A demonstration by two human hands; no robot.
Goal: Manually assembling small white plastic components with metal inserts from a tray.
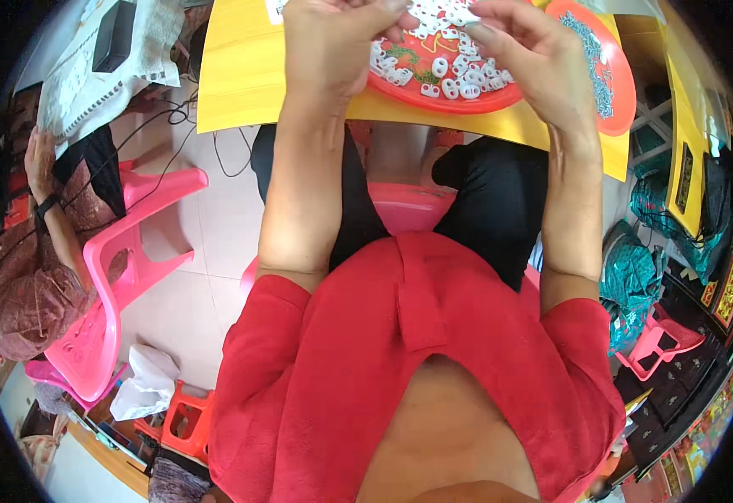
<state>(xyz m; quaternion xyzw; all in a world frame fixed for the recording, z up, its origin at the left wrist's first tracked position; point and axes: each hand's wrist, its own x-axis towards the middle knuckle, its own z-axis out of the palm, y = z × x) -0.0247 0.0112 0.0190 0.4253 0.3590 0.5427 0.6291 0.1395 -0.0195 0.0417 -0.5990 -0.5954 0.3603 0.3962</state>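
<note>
Above a red plate (pixel 434 99) of small white plastic pieces (pixel 467 75), both my hands are raised at the top edge of the view. My left hand (pixel 337 38) has its thumb and fingers drawn together over the plate's left side; what lies between them is too small to name. Over the right side, my right hand (pixel 543 63) curls thumb and forefinger toward each other in a pinch, and anything in it cannot be made out. The white pieces are oval with holes, some heaped, some scattered. A second red plate (pixel 622 92), right of my right hand, bears many small grey-blue metal pieces (pixel 597 71).
Both plates stand on a yellow table (pixel 241 75). On the left, another person (pixel 27 310) sits on a pink chair (pixel 106 285) beside a cloth-covered table with a black box (pixel 115 38). Black cables (pixel 186 113) hang there. Teal bags (pixel 631 268) lie at right.
</note>
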